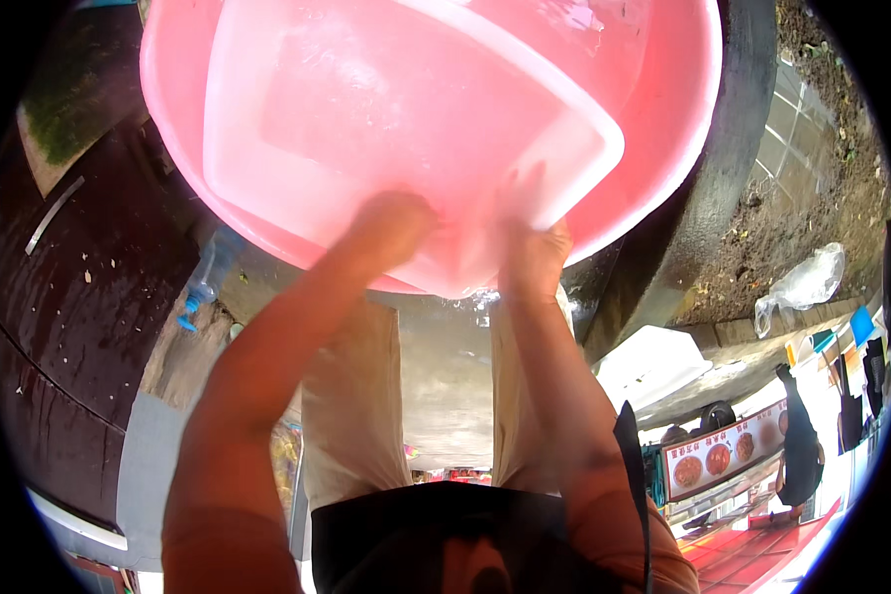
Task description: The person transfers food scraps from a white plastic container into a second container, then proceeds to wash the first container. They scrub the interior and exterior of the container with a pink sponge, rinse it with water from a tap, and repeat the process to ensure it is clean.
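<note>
A pale rectangular plastic tub (386, 96) sits tilted inside a large round pink basin (668, 141), one corner towards me. My right hand (536, 256) grips the tub's near right rim, fingers inside and thumb on the outer side. Over the tub's inner wall, near that corner, is my left hand (397, 226), blurred by motion with its fingers curled. Whether it holds something I cannot tell. Wet, shiny patches show on the tub's floor, and water glints below its near corner.
Dark wet panels (67, 319) lie on the left, near a clear plastic bottle with a blue top (204, 275). On the right are a raised edge (735, 111), a clear plastic bag (805, 286) on soil, a white container (650, 364) and a person in dark clothes (800, 445).
</note>
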`<move>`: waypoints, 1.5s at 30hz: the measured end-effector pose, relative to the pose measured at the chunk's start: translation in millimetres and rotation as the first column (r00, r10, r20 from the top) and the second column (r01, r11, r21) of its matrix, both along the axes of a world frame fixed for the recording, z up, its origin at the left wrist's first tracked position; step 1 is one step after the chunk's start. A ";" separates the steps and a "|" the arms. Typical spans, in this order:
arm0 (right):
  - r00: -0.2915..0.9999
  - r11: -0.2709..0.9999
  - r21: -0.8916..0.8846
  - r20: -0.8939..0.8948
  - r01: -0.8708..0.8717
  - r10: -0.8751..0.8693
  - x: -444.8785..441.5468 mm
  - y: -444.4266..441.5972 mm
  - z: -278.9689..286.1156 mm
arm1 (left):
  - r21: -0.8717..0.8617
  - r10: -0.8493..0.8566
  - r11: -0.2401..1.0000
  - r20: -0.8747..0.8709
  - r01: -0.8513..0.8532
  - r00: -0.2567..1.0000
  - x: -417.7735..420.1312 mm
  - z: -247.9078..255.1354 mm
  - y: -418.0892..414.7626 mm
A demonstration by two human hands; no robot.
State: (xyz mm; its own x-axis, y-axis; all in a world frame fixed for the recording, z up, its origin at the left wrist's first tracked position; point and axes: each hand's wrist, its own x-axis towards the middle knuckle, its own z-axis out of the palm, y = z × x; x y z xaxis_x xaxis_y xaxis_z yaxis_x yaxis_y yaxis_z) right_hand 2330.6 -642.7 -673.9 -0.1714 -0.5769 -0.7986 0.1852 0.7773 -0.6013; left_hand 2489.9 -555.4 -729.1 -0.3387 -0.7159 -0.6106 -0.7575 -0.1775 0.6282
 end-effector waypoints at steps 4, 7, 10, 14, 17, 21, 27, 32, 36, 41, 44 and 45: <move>0.992 0.981 0.143 0.014 -0.130 0.129 -17.4 -12.8 4.8 | 0.230 0.025 0.954 0.576 -0.191 0.817 86.1 -2.8 -39.2; 0.993 0.965 0.231 0.038 -0.120 0.114 -18.5 -16.2 7.2 | -0.390 0.599 0.801 0.516 -0.455 0.612 110.4 -37.8 -41.2; 0.989 0.977 0.166 0.082 -0.134 0.122 -13.7 -7.0 1.9 | -0.720 0.774 0.570 0.308 -0.396 0.553 60.0 -70.0 -80.4; 0.993 0.981 0.158 0.051 -0.112 0.106 -8.8 -11.6 5.5 | -0.501 0.391 0.829 0.206 -0.247 0.897 -19.8 -37.7 -85.9; 0.994 0.975 0.190 0.019 -0.113 0.111 -18.3 -17.0 -0.3 | -0.270 -0.035 0.962 -0.002 0.033 0.999 -11.2 8.2 -60.5; 0.999 0.993 0.112 0.002 -0.048 0.048 -23.2 -16.3 0.1 | -0.033 -0.069 0.997 0.060 0.071 0.996 49.0 19.3 -63.2; 0.979 0.968 0.148 0.053 -0.202 0.197 -22.4 -4.1 -5.7 | -0.474 0.371 0.862 0.344 -0.182 0.863 45.6 -33.5 -83.9; 0.975 0.963 0.157 -0.009 -0.217 0.221 -18.9 -12.9 0.0 | -0.246 -0.193 0.941 0.172 0.231 0.966 4.8 -6.0 -51.4; 0.982 0.973 0.141 -0.006 -0.185 0.188 -24.3 -15.7 -2.3 | -0.157 -0.220 0.961 0.059 0.226 0.974 57.3 6.0 -45.6; 0.968 0.954 0.161 0.040 -0.252 0.249 -30.9 -8.1 -5.8 | -0.425 0.504 0.841 0.386 -0.335 0.773 59.3 -35.2 -77.5; 0.942 0.926 0.174 0.045 -0.334 0.332 -27.8 -5.3 -6.3 | -0.374 0.526 0.843 0.419 -0.386 0.740 19.1 -59.6 -119.8; 0.945 0.930 0.174 0.021 -0.325 0.326 -28.6 -6.1 -5.9 | -0.434 0.520 0.835 0.417 -0.339 0.746 2.1 -61.7 -124.3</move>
State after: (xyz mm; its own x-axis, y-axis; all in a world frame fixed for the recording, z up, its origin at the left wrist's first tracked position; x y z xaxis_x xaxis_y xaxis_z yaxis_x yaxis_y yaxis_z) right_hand 2302.0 -648.8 -679.8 -0.0043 -0.4554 -0.8903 -0.0995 0.8860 -0.4528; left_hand 2492.1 -679.7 -790.8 0.3401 -0.8851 -0.3176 -0.8651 -0.4269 0.2632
